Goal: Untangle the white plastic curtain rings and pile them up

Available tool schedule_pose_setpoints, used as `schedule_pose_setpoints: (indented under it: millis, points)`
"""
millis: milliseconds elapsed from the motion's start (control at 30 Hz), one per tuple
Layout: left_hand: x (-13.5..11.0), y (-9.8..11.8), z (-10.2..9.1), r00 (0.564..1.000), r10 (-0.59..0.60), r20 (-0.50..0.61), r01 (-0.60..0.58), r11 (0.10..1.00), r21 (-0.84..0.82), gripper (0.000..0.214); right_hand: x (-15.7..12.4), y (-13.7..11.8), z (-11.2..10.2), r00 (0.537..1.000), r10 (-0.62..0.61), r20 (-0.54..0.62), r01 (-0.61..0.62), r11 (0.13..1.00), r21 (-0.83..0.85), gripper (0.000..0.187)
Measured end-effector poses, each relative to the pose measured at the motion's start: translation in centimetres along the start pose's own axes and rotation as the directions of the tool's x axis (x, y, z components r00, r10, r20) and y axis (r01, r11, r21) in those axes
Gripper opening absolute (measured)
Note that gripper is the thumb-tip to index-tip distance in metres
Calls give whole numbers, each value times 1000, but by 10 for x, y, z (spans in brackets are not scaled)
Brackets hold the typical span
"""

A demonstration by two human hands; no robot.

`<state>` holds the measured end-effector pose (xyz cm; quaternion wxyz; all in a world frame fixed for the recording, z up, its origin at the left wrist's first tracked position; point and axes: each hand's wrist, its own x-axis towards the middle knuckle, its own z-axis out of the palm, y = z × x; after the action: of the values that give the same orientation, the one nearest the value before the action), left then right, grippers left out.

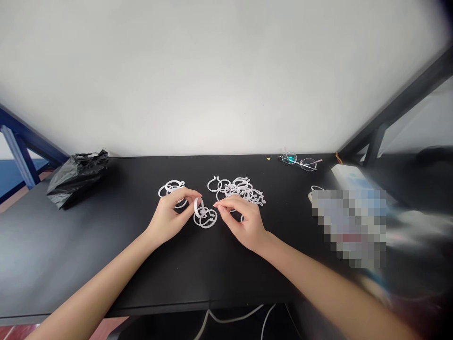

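White plastic rings lie on a black table (106,245). My left hand (171,217) pinches one ring of a small linked cluster of rings (204,216) in front of me. My right hand (244,219) has its fingertips pressed together at the right side of the same cluster. A small stack of rings (172,188) rests just behind my left hand. A larger loose pile of rings (240,189) sits behind my right hand.
A crumpled black plastic bag (76,177) lies at the table's back left. A pair of glasses (300,161) rests at the back right near the white wall. A blurred-out object (348,222) is at the right. Cables (230,317) hang below the front edge.
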<state>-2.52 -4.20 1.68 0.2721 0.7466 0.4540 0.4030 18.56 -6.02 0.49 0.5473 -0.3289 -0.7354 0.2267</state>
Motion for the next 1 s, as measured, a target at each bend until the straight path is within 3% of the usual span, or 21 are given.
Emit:
schedule_pose_setpoints:
  millis: [167,400,833,1000]
  points:
    - [-1,-5,0,994,-111,25,113,987,-113,23,1,-2,0,1000,1,4,-1,1000,-8,15]
    - [-1,-4,1,989,-108,106,125,976,-179,27,1,-2,0,1000,7,12,-6,1000,-7,16]
    - [1,-3,0,986,-125,106,139,981,-138,34,1,-2,1,1000,-6,14,6,1000,-7,17]
    - [2,-3,0,979,-185,80,187,982,-15,40,0,-1,1,1000,1,18,-1,1000,0,16]
